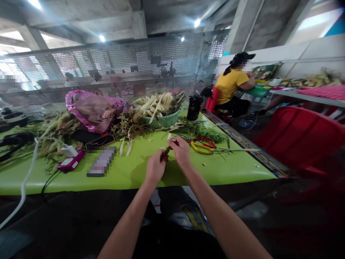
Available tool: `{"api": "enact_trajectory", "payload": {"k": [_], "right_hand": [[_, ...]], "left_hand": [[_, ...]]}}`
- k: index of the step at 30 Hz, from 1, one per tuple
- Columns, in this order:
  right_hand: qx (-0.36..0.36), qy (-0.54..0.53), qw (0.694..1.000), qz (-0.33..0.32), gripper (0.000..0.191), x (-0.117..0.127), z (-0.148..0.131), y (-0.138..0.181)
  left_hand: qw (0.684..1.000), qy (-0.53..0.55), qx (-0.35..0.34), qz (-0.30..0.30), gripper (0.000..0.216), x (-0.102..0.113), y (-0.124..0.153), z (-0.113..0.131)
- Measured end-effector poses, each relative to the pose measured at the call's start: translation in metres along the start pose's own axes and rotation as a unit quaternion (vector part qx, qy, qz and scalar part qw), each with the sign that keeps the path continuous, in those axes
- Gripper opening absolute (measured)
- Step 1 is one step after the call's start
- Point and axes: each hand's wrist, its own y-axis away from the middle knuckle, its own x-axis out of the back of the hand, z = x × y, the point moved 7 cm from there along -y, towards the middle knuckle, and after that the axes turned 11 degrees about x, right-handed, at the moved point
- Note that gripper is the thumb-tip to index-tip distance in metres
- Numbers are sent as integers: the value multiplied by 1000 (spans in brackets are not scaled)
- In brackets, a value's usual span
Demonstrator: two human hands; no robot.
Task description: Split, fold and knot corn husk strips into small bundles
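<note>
Above the front of the green table, my left hand (156, 164) and my right hand (180, 151) meet with fingers closed. Between them they grip a small brown dried plant piece (167, 150), and a pale strip (169, 136) sticks up by the right fingertips. My fingers cover most of it, so its full shape is hidden. Just right of my right hand lie scissors with yellow handles (202, 148) and another pair with red handles (208, 141). Behind my hands a green basket (163, 121) holds pale dried husk-like strips (157, 106).
A pink plastic bag (93, 111), dried stalks (59, 126), a phone (101, 162) and a magenta power strip (71, 162) lie left. Thin green strands (207, 131) and a dark bottle (194, 108) are right. Beyond are a red chair (304, 140) and a seated person in yellow (231, 84).
</note>
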Motion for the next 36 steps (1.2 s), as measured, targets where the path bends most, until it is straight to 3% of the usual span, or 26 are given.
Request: {"api": "enact_trajectory", "payload": {"k": [4,9,12,16,19,24,28,30,33,36], "right_hand": [[9,18,1000,-1,19,0,-5,0],[15,35,999,-8,19,1,-8,2],[26,34,999,-11,20,2,-9,0],[35,15,999,-23,21,-1,-9,-1],[39,-6,998,-51,20,-7,-10,0],[48,-26,996,-73,16,-12,-12,2],[50,-47,995,-70,19,-10,-18,3],[61,-43,997,-28,27,-3,-21,2],[75,-8,997,30,26,7,-24,3],[71,-3,997,-42,21,-5,-22,7]], "left_hand": [[999,-9,32,-20,12,-3,8,-1],[996,-66,35,43,10,-3,18,1],[999,-1,20,38,9,0,24,1],[988,134,45,56,26,23,19,-10],[990,103,26,93,30,44,5,-8],[996,78,-18,-32,16,30,-21,12],[990,127,30,-51,14,19,-28,10],[970,227,79,-43,18,17,-30,1],[898,408,161,-16,24,15,-33,-16],[845,505,178,5,28,12,-36,-22]]}}
